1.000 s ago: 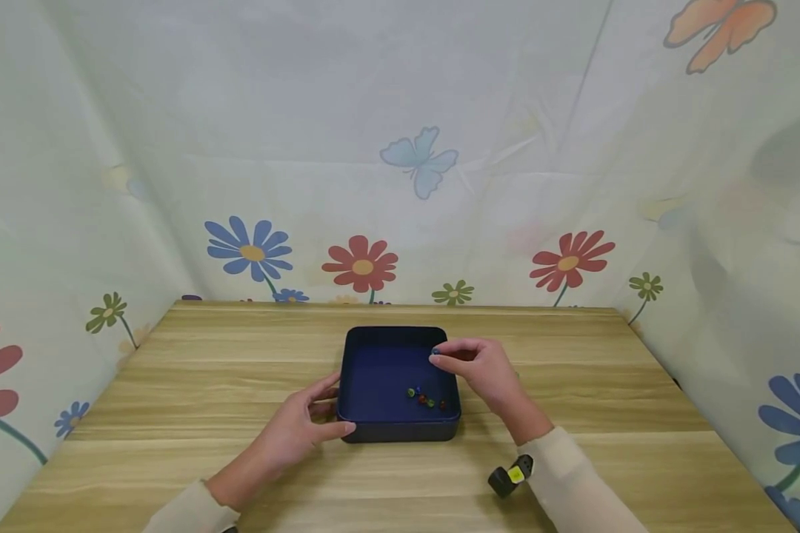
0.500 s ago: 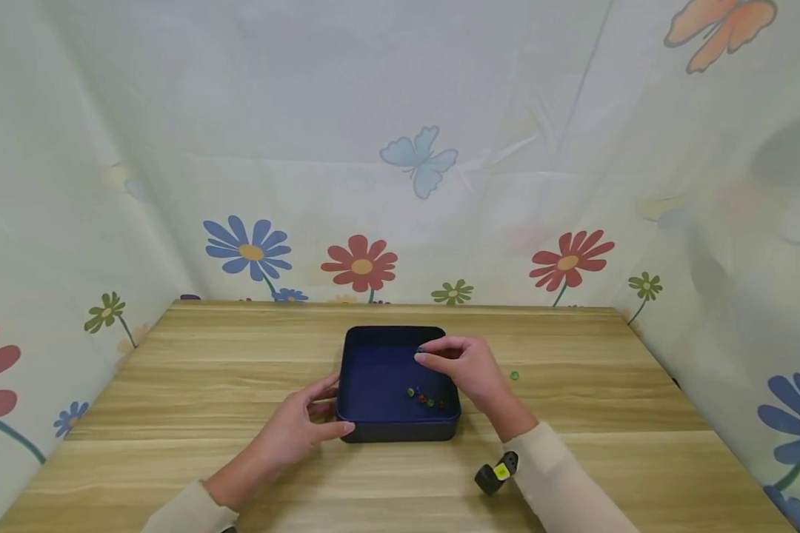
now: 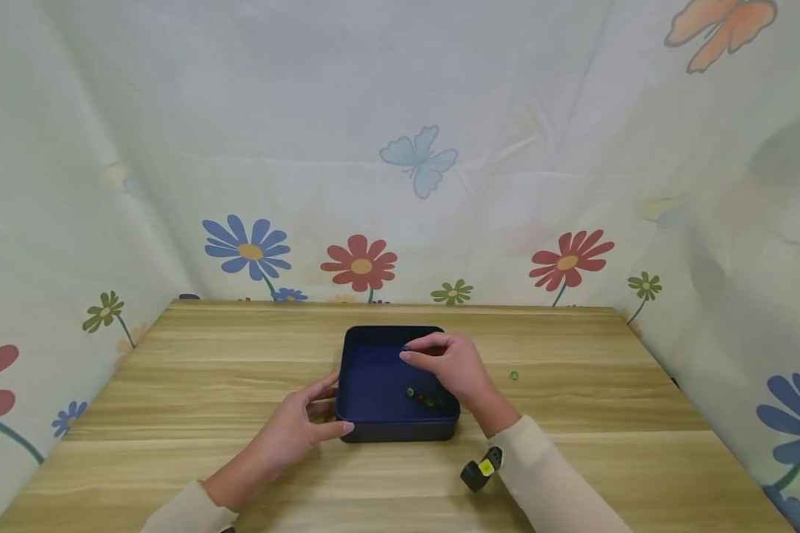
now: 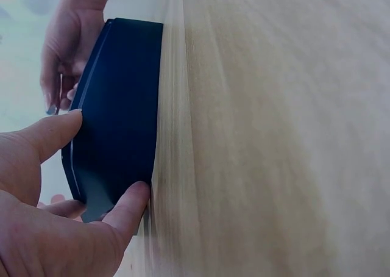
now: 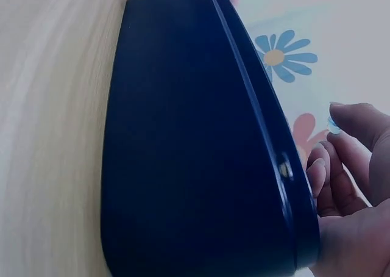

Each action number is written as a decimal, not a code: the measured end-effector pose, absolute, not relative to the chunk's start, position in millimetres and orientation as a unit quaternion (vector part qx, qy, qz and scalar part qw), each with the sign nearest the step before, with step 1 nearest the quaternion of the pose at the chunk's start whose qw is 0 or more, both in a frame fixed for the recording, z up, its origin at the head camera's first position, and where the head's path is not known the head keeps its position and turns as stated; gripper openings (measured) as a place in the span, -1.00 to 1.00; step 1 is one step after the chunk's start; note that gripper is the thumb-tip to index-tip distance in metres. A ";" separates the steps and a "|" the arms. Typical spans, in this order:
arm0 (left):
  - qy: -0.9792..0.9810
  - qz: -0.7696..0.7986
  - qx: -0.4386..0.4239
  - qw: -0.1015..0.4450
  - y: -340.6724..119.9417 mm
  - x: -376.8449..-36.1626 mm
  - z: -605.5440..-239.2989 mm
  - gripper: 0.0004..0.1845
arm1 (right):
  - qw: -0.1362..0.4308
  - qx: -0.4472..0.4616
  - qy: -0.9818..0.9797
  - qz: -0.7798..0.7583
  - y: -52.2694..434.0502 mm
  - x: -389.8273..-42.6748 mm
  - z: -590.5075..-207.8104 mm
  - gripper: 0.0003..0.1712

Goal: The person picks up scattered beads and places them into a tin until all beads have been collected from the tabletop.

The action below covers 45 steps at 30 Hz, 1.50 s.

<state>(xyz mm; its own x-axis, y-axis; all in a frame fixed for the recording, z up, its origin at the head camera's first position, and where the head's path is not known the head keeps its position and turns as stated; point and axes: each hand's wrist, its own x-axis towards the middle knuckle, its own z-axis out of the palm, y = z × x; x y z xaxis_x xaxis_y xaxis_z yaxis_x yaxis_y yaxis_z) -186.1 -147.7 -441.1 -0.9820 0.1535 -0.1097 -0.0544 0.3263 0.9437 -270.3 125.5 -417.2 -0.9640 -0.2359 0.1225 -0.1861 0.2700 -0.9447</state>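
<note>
A dark blue square box (image 3: 400, 432) with an open top stands on the table. My left hand (image 3: 292, 431) holds it at the near left corner, the thumb on the front rim and the fingers along the left side. Over the box, my right hand (image 3: 458, 368) pinches a small bluish marble (image 3: 405, 348) between thumb and forefinger; the right wrist view shows this marble (image 5: 333, 125) as clear with blue. Several marbles (image 3: 410, 391), green, red and blue, lie on the box floor towards the right front, partly in shadow.
One green marble (image 3: 514, 375) lies on the wooden table (image 3: 593, 414) to the right of the box. Behind the table hangs a pale curtain (image 3: 293, 148) printed with flowers and butterflies. A black device (image 3: 480, 470) is strapped to the right wrist.
My right hand has moved left with its marble, from the box's right rim to over its inside. The green marble on the table has come into sight. The left hand keeps its place.
</note>
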 end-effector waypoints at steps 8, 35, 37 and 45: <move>0.808 0.582 0.033 0.088 -147.4 -186.7 -441.5 -0.06 | 0.027 -0.124 0.803 -0.583 116.4 -271.7 -416.9 -0.71; 0.812 0.577 0.018 0.089 -145.1 -186.4 -438.1 -0.06 | 0.034 -0.132 0.835 -0.534 92.9 -279.6 -422.9 -0.76; 0.811 0.577 0.019 0.089 -145.4 -186.5 -438.5 -0.06 | 0.037 -0.125 0.840 -0.526 91.4 -280.2 -423.0 -0.76; 0.814 0.573 0.032 0.091 -147.3 -185.4 -438.7 -0.07 | 0.048 -0.110 0.860 -0.497 86.7 -283.0 -422.6 -0.79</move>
<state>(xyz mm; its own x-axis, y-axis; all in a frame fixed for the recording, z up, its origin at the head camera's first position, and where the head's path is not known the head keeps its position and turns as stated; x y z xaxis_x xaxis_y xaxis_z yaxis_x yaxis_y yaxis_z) -185.4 -147.3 -438.7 -0.9814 0.1559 -0.1120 -0.0527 0.3421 0.9382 -283.0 86.7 -422.6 -0.9713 -0.2362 0.0266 -0.1409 0.4821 -0.8647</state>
